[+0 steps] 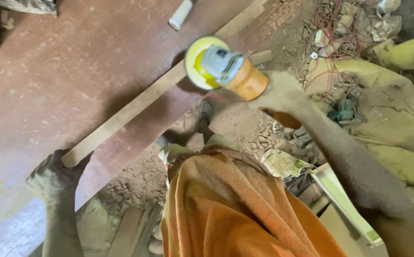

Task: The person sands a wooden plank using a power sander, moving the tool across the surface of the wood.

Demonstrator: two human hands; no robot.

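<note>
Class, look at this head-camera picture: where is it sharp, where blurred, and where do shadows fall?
Head view: the left hand gripping the wooden strip is fairly sharp; the right hand and the orange sander look soft, perhaps motion blur; the sander casts a shadow on the reddish board; daylight is soft, without glare.

We see an orange-bodied grinder [235, 74] with a grey head and a yellow disc, over a pale tan wooden strip [145, 102] on a reddish-brown board [50, 81]. Our shirt [235, 209] is orange, and both hands are dusted grey-brown. Red wires [333, 24] tangle above mustard-yellow cloth [387, 109], and a white tube [180, 14] lies on the board.
</note>
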